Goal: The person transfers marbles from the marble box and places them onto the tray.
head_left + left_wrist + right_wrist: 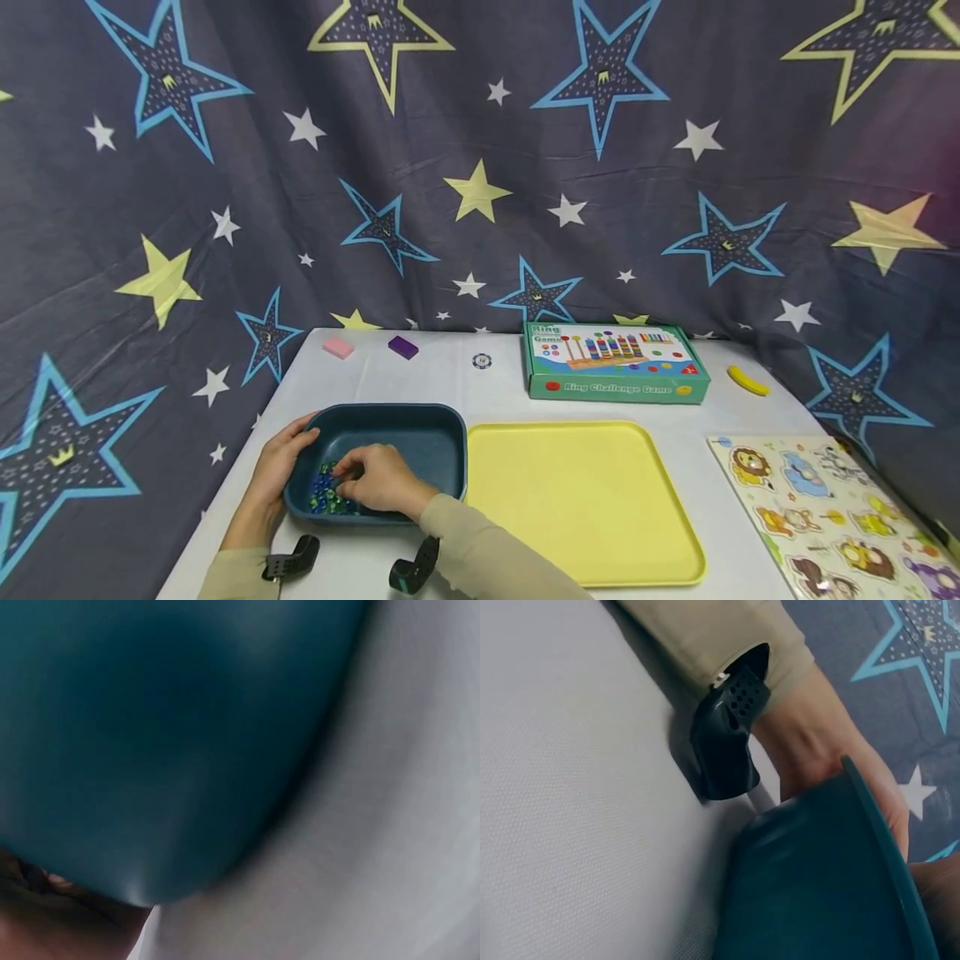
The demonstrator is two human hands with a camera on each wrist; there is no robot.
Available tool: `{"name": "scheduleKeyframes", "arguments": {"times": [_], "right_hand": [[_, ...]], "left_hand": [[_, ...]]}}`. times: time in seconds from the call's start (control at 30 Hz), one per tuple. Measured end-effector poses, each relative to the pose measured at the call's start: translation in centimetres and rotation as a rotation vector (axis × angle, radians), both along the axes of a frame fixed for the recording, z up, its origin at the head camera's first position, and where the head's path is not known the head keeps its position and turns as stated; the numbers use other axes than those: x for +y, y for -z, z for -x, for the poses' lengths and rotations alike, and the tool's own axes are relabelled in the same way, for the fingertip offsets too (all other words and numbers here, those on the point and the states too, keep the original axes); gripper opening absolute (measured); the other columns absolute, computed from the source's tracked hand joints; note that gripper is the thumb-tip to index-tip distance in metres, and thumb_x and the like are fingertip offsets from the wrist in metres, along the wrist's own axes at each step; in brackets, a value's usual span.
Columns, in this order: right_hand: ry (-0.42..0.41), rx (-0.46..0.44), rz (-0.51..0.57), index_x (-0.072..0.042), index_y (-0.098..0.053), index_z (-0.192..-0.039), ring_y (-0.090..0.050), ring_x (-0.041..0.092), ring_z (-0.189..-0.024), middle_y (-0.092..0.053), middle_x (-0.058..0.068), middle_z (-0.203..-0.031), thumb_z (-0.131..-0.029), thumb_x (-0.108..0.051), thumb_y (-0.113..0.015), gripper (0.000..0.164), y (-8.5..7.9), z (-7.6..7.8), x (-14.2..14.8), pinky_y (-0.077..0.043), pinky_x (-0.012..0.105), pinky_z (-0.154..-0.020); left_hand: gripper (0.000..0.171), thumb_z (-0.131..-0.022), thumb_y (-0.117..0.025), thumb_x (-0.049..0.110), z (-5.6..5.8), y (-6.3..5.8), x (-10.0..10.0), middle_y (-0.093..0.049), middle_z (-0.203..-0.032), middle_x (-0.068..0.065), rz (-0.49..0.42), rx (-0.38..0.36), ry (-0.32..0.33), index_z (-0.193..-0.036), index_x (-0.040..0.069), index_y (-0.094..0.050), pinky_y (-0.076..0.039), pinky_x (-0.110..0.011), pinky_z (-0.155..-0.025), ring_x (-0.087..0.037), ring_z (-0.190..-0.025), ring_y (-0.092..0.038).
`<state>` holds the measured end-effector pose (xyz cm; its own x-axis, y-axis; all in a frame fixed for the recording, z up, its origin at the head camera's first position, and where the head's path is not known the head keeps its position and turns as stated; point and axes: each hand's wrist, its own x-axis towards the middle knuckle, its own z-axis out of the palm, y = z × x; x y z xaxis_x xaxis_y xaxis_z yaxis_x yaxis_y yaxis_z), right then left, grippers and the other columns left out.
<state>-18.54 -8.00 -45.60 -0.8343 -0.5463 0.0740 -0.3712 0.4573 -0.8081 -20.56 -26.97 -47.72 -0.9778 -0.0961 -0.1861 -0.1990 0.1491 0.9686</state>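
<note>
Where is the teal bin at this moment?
In the head view, the teal bin is on the white table, just left of the yellow tray; the left hand holds its left end and the right hand is inside.

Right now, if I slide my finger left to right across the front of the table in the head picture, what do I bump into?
Left grip → blue and green bits → right grip → yellow tray → animal board.
</note>
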Motion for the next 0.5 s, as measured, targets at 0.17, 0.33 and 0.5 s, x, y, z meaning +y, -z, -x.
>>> {"name": "scheduleKeyframes", "arguments": {"times": [0.17,0.33,0.5], "right_hand": [[-0.013,-0.076,-0.052,-0.016,-0.07,-0.088,-0.051,-0.003,-0.059,-0.059,-0.015,-0.067,-0.074,-0.016,-0.074,0.015,0.28,0.07,0.05,-0.041,0.015,-0.059],[-0.015,-0.131,-0.097,-0.016,-0.071,-0.088,-0.05,-0.001,-0.059,-0.057,-0.013,-0.065,-0.072,-0.015,-0.075,0.016,0.39,0.01,0.13,-0.041,0.016,-0.059],[0.009,-0.129,-0.119,-0.014,-0.071,-0.082,-0.051,-0.002,-0.059,-0.059,-0.011,-0.065,-0.071,-0.005,-0.074,0.014,0.32,-0.16,0.14,-0.042,0.015,-0.061]], "left_hand": [[0.05,-0.091,-0.051,0.037,0.07,0.05,0.08,-0.045,-0.133,-0.004,-0.012,0.006,-0.008,-0.133,0.011,-0.045,-0.037,-0.017,-0.085,-0.015,-0.116,-0.042],[0.052,-0.091,-0.049,0.04,0.16,0.13,0.02,-0.038,-0.139,-0.007,0.012,0.043,0.006,-0.137,0.015,-0.041,-0.032,-0.022,-0.093,-0.018,-0.124,-0.035],[0.053,-0.091,-0.049,0.041,0.14,0.18,-0.1,-0.035,-0.142,-0.006,0.01,0.078,0.011,-0.137,0.014,-0.041,-0.023,-0.035,-0.103,-0.018,-0.129,-0.028]]}}
